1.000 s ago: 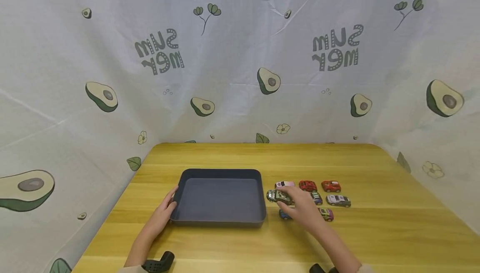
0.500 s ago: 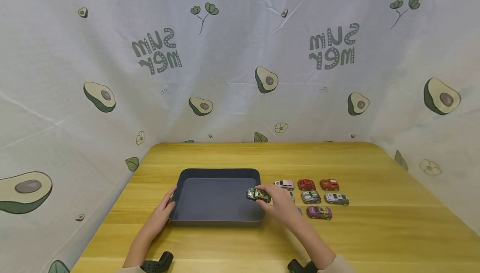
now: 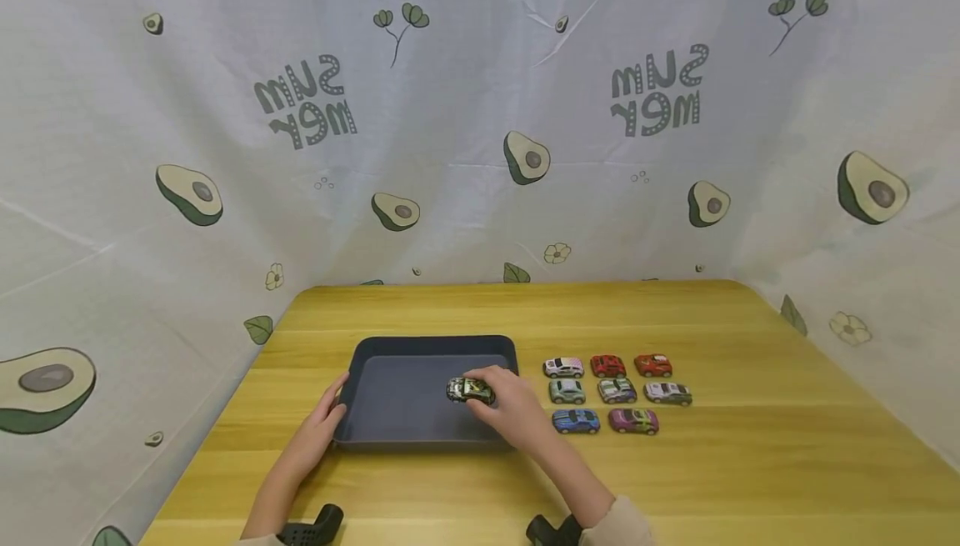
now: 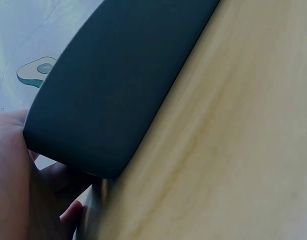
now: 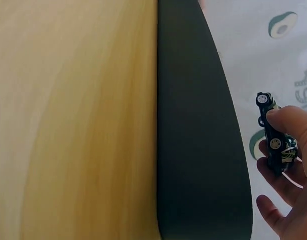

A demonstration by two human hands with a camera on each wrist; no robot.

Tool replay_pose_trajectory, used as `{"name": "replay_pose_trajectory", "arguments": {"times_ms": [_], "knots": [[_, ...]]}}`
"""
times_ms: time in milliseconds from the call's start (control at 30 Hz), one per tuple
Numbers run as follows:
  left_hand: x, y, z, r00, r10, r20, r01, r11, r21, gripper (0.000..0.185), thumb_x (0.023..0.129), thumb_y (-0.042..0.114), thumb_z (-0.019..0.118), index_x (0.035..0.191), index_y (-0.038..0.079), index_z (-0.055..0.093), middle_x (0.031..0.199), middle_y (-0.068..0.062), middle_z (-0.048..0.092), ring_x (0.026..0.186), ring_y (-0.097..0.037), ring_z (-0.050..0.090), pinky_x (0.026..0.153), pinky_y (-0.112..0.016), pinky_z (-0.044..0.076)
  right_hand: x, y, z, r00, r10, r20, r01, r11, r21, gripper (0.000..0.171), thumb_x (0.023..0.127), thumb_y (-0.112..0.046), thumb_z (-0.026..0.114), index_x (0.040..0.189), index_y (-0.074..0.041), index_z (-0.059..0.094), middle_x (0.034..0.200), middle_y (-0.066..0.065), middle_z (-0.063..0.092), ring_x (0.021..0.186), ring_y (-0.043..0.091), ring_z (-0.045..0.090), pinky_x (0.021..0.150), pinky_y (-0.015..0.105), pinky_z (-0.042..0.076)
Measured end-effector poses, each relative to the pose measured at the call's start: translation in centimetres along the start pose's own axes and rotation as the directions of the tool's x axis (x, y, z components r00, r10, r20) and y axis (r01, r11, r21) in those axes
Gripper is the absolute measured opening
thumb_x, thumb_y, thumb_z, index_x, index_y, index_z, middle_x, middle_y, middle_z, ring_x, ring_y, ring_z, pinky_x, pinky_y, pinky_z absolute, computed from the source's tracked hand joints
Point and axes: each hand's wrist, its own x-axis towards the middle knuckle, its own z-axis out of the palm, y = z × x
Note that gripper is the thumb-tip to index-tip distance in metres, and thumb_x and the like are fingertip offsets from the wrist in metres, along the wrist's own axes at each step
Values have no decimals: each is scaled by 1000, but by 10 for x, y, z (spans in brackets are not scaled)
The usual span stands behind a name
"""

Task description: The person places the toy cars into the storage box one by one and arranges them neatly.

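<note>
Right hand grip pinches green toy car over dark tray; left hand relaxed, touching tray's edge.

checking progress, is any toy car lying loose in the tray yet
No: the tray floor is bare, and the only car over it, the green car, is pinched in the right hand.

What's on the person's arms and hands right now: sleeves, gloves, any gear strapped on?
Both hands are bare, no gloves or rings that show. The left hand and right hand come out of pale beige sleeves, seen only at the bottom edge of the head view. A black, rounded device sits at each wrist, the left wrist mount and the right wrist mount. No cables or markings are visible.
</note>
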Motion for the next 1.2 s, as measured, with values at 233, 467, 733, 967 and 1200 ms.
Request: {"name": "replay_pose_trajectory", "arguments": {"times_ms": [233,467,733,967,1200], "knots": [[1,1,1,1000,6,-3,-6,1000,-6,51,98,21,31,146,20,15,152,-19,10,138,-41,11,109,-57,18,8,-16,15,999,-11,42,11,1000,5,34,84,-29,63,116,-18,60,111,0,62,102,21,57,90,47,40],[0,2,0,1000,1,2,-1,1000,5,51,98,21,31,146,19,15,152,-21,9,138,-42,11,109,-58,17,17,-31,30,995,-36,94,40,998,-49,33,85,-33,61,115,-21,60,109,-4,63,101,15,58,88,43,42],[-1,1,0,1000,1,6,-1,1000,1,51,98,23,31,146,19,14,151,-21,9,137,-43,11,109,-58,17,28,-45,47,985,-25,173,43,994,-97,32,84,-33,62,114,-23,60,112,-6,62,102,13,58,85,38,42],[-3,3,-1,1000,5,10,-5,1000,5,51,98,24,30,146,19,13,152,-21,8,138,-42,10,109,-59,15,34,-51,60,965,-8,263,35,994,-101,31,81,-32,65,112,-24,63,112,-7,63,104,13,58,83,36,42],[-6,6,-1,1000,6,13,-6,1000,-5,51,99,25,29,146,19,12,152,-20,5,138,-42,9,109,-59,14,38,-54,65,950,1,313,36,993,-112,30,79,-33,67,108,-25,65,109,-8,64,100,11,59,80,33,43]]}}
